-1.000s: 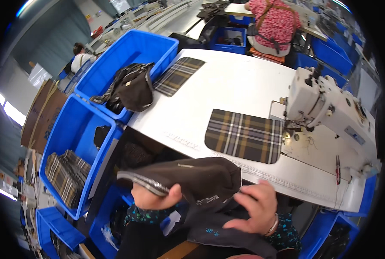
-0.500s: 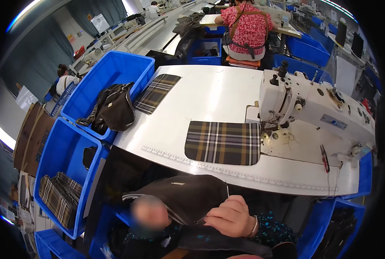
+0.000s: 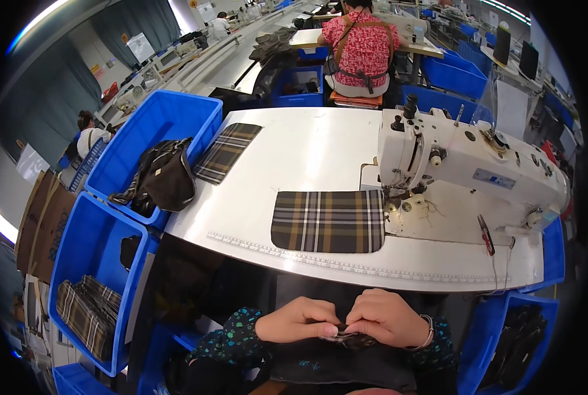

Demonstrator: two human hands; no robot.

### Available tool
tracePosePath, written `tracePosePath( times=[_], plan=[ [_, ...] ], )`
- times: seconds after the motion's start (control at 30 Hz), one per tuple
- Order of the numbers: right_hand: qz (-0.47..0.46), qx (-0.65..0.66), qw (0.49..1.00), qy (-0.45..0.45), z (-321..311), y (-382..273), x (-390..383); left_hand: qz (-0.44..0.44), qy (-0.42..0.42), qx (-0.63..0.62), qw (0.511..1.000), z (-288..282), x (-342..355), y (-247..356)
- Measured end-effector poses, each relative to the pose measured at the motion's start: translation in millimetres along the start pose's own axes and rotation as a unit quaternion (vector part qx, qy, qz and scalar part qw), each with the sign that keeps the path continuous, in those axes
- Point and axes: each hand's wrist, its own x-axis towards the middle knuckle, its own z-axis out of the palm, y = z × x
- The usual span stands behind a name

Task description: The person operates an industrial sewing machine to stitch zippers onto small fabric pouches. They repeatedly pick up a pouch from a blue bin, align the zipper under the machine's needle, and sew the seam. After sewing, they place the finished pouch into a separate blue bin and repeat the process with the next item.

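My left hand (image 3: 297, 320) and my right hand (image 3: 389, 319) meet in front of the table's near edge. Thumbs and fingers of both pinch the zipper edge of a dark brown pouch (image 3: 348, 339); metal teeth show between the thumbs. Most of the pouch is hidden by my hands or blends into the dark cloth (image 3: 346, 366) on my lap. Beyond my hands, a plaid fabric panel (image 3: 328, 222) with rounded near corners lies flat on the white table (image 3: 307, 151), its right edge beside the needle area of the white sewing machine (image 3: 485, 168).
Thread snips (image 3: 485, 236) lie right of the panel. A ruler strip (image 3: 346, 264) follows the near table edge. Blue bins (image 3: 165, 108) at left hold dark bags and plaid pieces; another blue bin (image 3: 475, 349) stands at right. Ahead, a person in a red patterned top (image 3: 363, 46) sits.
My hands have come together, and the pouch, spread wide before, is now bunched between them with its broad face out of sight. The view has shifted slightly; the table items keep their places.
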Motion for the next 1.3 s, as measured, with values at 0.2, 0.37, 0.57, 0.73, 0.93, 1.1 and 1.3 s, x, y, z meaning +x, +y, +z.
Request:
tracePosePath(
  times=[0.2, 0.37, 0.57, 0.73, 0.93, 1.1, 1.3],
  plan=[
    [0.006, 0.022, 1.000, -0.007, -7.1, 7.3, -3.0, -0.083, -0.016, -0.110, 0.990, -1.4, 10.7, 1.0],
    [0.042, 0.193, 0.979, 0.057, -31.0, 7.9, -23.7, -0.043, -0.042, -0.008, 0.998, -21.3, 4.6, 10.8],
    [0.083, 0.189, 0.969, 0.136, -54.1, 17.9, -56.7, -0.060, -0.036, 0.023, 0.997, -36.2, -13.5, 20.6],
    [0.178, 0.215, 0.947, -0.160, -17.9, 19.1, -24.5, -0.055, -0.019, 0.112, 0.992, -30.5, -16.2, 27.7],
    [0.220, 0.231, 0.937, -0.138, 8.8, 30.5, -24.6, -0.044, -0.026, 0.157, 0.986, -32.2, -17.6, 31.3],
    [0.126, 0.256, 0.950, -0.127, 26.6, 47.1, -23.4, -0.043, -0.064, 0.161, 0.984, -36.3, -13.6, 30.1],
    [0.133, 0.366, 0.913, -0.121, -30.2, 36.6, -30.9, -0.021, -0.091, 0.245, 0.965, -54.5, -34.1, 42.5]
  ],
)
